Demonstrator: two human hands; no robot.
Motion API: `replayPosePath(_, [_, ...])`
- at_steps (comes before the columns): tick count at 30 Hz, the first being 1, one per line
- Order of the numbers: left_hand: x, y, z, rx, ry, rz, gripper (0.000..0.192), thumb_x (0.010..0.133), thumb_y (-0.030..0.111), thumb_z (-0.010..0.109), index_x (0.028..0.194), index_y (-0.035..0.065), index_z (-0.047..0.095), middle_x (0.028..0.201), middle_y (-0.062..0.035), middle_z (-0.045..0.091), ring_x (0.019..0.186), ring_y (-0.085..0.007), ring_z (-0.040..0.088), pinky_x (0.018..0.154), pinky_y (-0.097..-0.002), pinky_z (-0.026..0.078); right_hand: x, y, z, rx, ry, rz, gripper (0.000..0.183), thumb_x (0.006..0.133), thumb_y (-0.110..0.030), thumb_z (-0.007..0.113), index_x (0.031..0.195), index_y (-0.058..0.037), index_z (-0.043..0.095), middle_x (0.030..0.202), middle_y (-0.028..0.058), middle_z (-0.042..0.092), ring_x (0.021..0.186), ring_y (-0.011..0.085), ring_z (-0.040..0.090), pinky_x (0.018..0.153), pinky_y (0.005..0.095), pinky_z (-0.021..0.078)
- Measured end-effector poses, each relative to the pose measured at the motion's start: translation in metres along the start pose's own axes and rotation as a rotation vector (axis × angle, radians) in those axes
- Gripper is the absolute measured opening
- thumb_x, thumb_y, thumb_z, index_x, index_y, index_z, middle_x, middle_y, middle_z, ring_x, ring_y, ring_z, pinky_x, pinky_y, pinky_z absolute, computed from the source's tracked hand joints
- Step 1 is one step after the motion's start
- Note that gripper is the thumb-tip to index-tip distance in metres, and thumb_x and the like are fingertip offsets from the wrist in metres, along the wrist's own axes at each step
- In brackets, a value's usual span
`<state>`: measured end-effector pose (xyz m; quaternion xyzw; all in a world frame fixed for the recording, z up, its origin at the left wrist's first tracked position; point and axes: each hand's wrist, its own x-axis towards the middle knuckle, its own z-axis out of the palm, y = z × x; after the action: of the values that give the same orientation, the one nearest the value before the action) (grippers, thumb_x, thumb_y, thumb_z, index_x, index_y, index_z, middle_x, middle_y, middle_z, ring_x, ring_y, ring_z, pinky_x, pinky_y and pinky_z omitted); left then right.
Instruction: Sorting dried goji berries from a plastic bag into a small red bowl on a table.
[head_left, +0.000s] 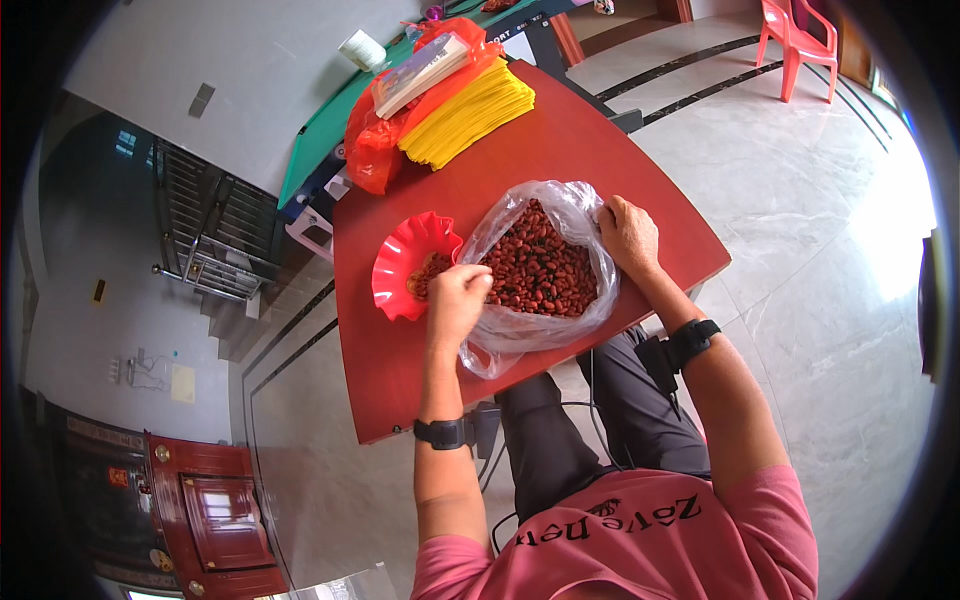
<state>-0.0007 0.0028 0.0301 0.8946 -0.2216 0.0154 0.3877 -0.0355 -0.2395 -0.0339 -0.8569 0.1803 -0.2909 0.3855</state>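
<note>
A clear plastic bag (517, 330) lies with its mouth spread wide on the red table. Dark red beans or dried berries (536, 262) fill it, with darker bits among them. My right hand (630, 234) grips the bag's rim on the right side, fingers curled over the plastic. At the bag's left edge, my left hand (456, 301) has thumb and fingers drawn together; whether something small is pinched there is hidden. Just beyond it sits a red wavy-rimmed plastic dish (394, 262), partly covered by this hand. Some small red pieces (435, 266) lie in the dish.
The red table (585, 142) has a curved far edge. Toward its far left side lie a stack of yellow sheets (472, 116), a red plastic bag (371, 146) and a thick book (420, 73). Behind stands a green-topped game table (322, 135) bearing a white roll or cup (362, 51).
</note>
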Motion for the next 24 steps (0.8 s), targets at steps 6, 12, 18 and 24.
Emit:
replayPosePath(6, [0.013, -0.016, 0.026, 0.431, -0.053, 0.134, 0.040, 0.068, 0.002, 0.056, 0.108, -0.0033, 0.053, 0.092, -0.0196, 0.058, 0.083, -0.0266, 0.057, 0.078, -0.0302, 0.043, 0.000, -0.001, 0.001, 0.008, -0.007, 0.003, 0.026, 0.078, -0.024, 0.044, 0.073, -0.0012, 0.054, 0.074, 0.0193, 0.058, 0.072, 0.0356, 0.056, 0.065, 0.0454, 0.0431])
replayPosePath(12, [0.023, 0.009, 0.038, 0.246, -0.155, -0.039, 0.040, 0.065, 0.006, 0.054, 0.103, -0.0034, 0.054, 0.093, -0.0232, 0.059, 0.088, -0.0309, 0.057, 0.080, -0.0341, 0.043, 0.000, 0.000, 0.000, 0.013, -0.006, 0.001, 0.026, 0.078, -0.024, 0.044, 0.072, -0.0011, 0.054, 0.073, 0.0191, 0.058, 0.070, 0.0356, 0.056, 0.064, 0.0451, 0.0436])
replayPosePath(18, [0.025, 0.004, 0.044, -0.226, -0.201, -0.182, 0.024, 0.065, 0.001, 0.058, 0.088, -0.0034, 0.060, 0.068, -0.0056, 0.059, 0.061, -0.0100, 0.053, 0.057, -0.0231, 0.043, 0.000, 0.001, 0.001, 0.009, 0.005, -0.001, 0.026, 0.078, -0.024, 0.044, 0.072, -0.0014, 0.055, 0.073, 0.0188, 0.058, 0.070, 0.0351, 0.057, 0.064, 0.0447, 0.0444])
replayPosePath(24, [0.020, 0.017, 0.036, -0.358, -0.190, -0.117, 0.022, 0.072, -0.004, 0.057, 0.093, -0.0025, 0.060, 0.074, -0.0019, 0.058, 0.058, -0.0041, 0.050, 0.046, -0.0165, 0.039, 0.000, 0.000, 0.001, 0.000, 0.002, -0.003, 0.025, 0.078, -0.024, 0.044, 0.073, -0.0014, 0.055, 0.073, 0.0187, 0.058, 0.070, 0.0349, 0.057, 0.064, 0.0444, 0.0446])
